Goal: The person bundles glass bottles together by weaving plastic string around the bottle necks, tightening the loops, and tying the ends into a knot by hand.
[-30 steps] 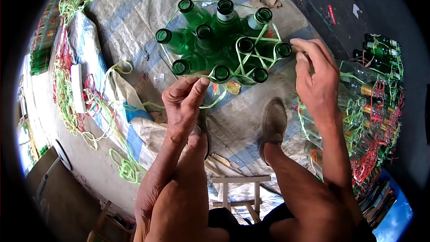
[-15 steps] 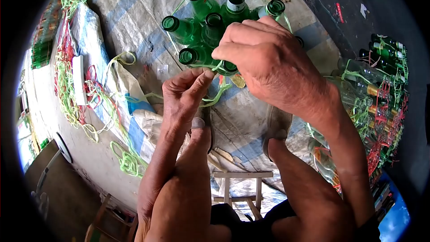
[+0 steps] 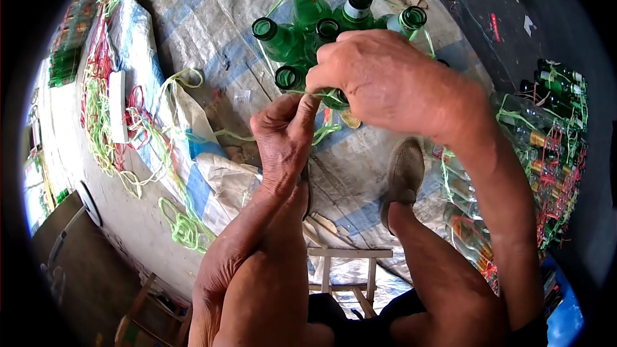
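Note:
Several green glass bottles (image 3: pixel 280 41) stand upright in a tight cluster, with light-green plastic string (image 3: pixel 277 4) running around them. At the near side of the cluster, my left hand (image 3: pixel 285 130) pinches the string between thumb and fingers. My right hand (image 3: pixel 393 85) is closed on the string just beside it, fingertips close to the left thumb. A near bottle neck (image 3: pixel 334 99) is partly behind the right hand, and other bottles are hidden by it. A loose string tail (image 3: pixel 326 133) hangs below my fingers.
Tangled green and red string (image 3: pixel 96 115) lies along the left, by a white bar-shaped object (image 3: pixel 118 106). Bundled bottles (image 3: pixel 536 154) lie on the right. A striped tarp (image 3: pixel 218 19) covers the floor. A wooden stool (image 3: pixel 350 253) stands between my legs.
The bottles sit further right in the view. My hands have come closer together on the string, the right hand's wrist turning. My right foot shows more fully.

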### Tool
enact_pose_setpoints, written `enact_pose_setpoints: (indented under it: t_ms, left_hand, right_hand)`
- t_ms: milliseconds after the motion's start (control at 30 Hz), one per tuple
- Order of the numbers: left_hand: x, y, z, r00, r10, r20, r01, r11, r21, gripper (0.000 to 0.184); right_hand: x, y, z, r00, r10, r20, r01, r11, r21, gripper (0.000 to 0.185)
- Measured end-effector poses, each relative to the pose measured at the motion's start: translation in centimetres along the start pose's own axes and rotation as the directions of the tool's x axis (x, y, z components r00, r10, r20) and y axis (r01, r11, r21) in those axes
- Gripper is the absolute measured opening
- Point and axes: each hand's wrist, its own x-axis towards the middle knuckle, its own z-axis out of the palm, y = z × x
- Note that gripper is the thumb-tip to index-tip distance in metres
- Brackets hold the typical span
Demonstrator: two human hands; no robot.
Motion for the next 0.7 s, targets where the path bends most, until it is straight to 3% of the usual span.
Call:
enact_pose_setpoints:
  t_ms: [433, 700]
  left_hand:
    - [0.0, -0.5, 0.3, 0.997, -0.07, -0.016, 0.068, 0.995, -0.074, 0.029]
    - [0.1, -0.7, 0.2, 0.994, -0.106, 0.009, 0.106, 0.983, -0.147, 0.03]
  right_hand:
    - [2.6, -0.6, -1.9, 0.936, 0.115, 0.332, -0.094, 0.992, -0.079, 0.018]
    - [1.6, -0.8, -1.6, 0.979, -0.131, 0.154, 0.171, 0.943, -0.285, 0.01]
